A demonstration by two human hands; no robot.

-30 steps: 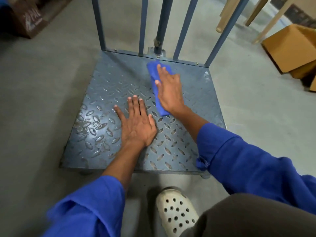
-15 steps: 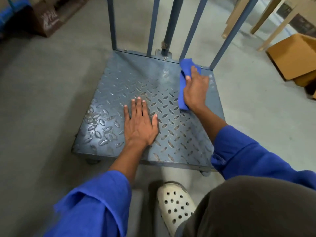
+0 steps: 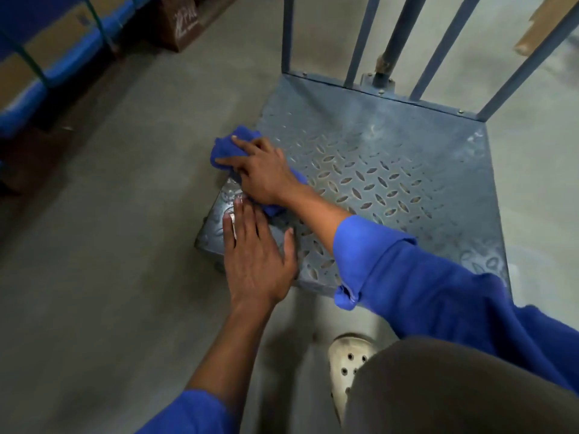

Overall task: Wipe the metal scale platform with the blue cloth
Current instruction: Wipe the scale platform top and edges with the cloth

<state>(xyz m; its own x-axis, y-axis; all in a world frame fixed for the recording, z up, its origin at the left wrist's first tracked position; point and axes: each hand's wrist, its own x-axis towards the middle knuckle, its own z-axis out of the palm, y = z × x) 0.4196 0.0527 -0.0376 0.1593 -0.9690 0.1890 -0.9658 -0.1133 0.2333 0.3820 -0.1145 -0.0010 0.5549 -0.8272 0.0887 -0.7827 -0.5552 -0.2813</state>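
Metal scale platform (image 3: 391, 170), grey-blue diamond-tread plate, sits on a concrete floor (image 3: 109, 245) with upright rails (image 3: 360, 39) rising from its far edge. Blue cloth (image 3: 230, 144) lies bunched at the platform's left edge, part of it overhanging the floor side and part showing beneath the wrist. Right hand (image 3: 263, 173) lies on top of the cloth, palm down; its fingers (image 3: 244, 141) are extended and slightly spread, pressing the fabric against the plate rather than clenched around it. The thumb is hidden, so whether it tucks under the cloth cannot be determined. Left hand (image 3: 255, 255) rests flat on the platform's near left corner, fingers (image 3: 242, 220) straight and held together, thumb splayed to the right, grasping nothing. Its fingertips lie just beside the heel of the right hand; contact between them cannot be confirmed. Both forearms emerge from rolled blue sleeves (image 3: 407, 270). A white perforated shoe (image 3: 347, 361) stands on the floor near the platform's front edge. A brown cardboard box (image 3: 185, 20) sits on the floor at far left, well apart from the platform.
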